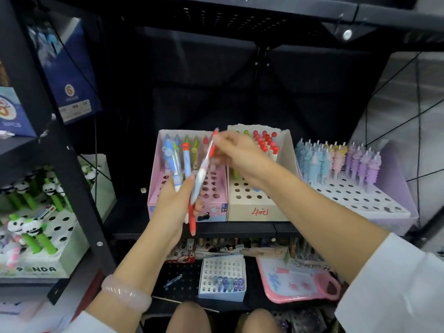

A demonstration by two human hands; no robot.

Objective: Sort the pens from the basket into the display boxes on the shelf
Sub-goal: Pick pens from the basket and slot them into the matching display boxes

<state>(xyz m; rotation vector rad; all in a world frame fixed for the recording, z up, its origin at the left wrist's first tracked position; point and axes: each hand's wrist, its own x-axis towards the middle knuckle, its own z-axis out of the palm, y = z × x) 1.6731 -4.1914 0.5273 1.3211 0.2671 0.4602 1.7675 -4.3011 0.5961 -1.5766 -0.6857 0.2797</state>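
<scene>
Right grip (236,156) pinching red pen (200,181), pink box (216,188) behind

Both arms were stretched forward, bare forearms sticking out of white sleeves, a pale bangle sitting on the left wrist. The left hand (171,203) was lower, fingers curled in a grip with the thumb up. The right hand (236,156) was higher and a bit blurry, wrist bent, fingertips pinching toward the left.
</scene>
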